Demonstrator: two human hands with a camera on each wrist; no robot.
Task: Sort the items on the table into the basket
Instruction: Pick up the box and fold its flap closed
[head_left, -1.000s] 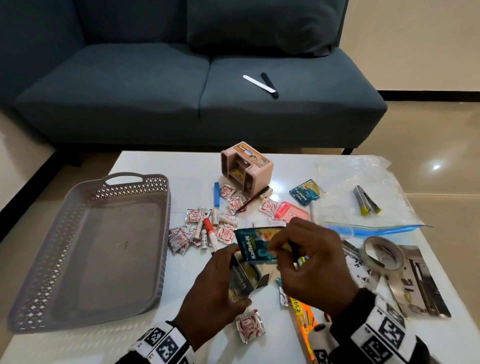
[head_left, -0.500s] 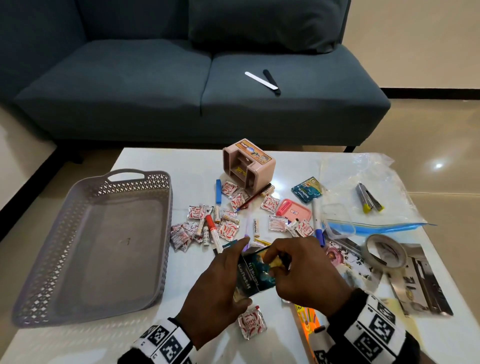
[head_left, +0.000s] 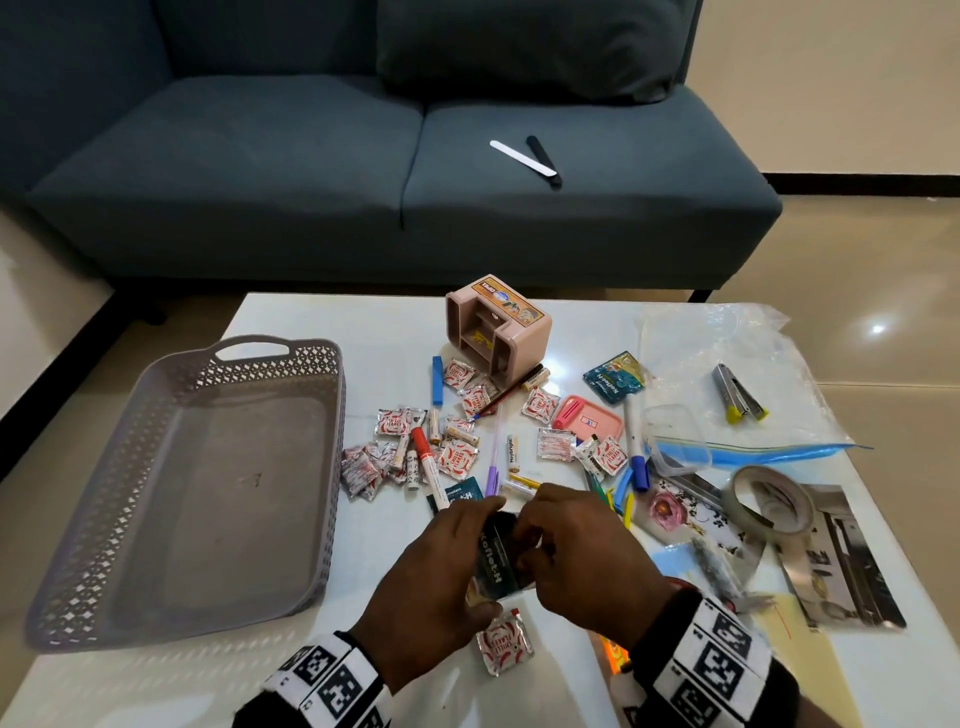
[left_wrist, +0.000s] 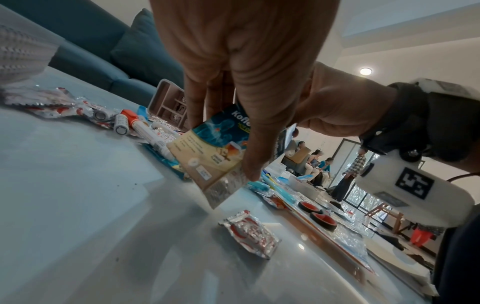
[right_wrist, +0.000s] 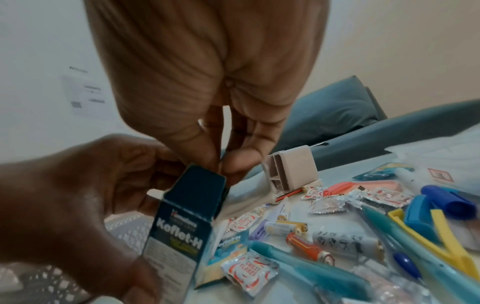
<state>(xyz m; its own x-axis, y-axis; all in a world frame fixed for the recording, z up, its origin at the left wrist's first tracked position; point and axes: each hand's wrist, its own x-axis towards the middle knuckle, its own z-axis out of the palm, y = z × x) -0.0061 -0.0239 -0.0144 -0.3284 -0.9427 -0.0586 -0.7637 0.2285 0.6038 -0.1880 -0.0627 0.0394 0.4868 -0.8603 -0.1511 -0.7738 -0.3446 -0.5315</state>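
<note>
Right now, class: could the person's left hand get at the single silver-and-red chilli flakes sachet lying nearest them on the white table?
Probably not at once: the left hand grips the dark teal Koflet-H carton. The sachet lies uncovered just below it.

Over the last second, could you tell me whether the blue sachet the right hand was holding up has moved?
Yes. It has gone down into the dark Koflet-H box held by the left hand, nearer the chilli sachet; the right hand pinches at the box's top.
</note>
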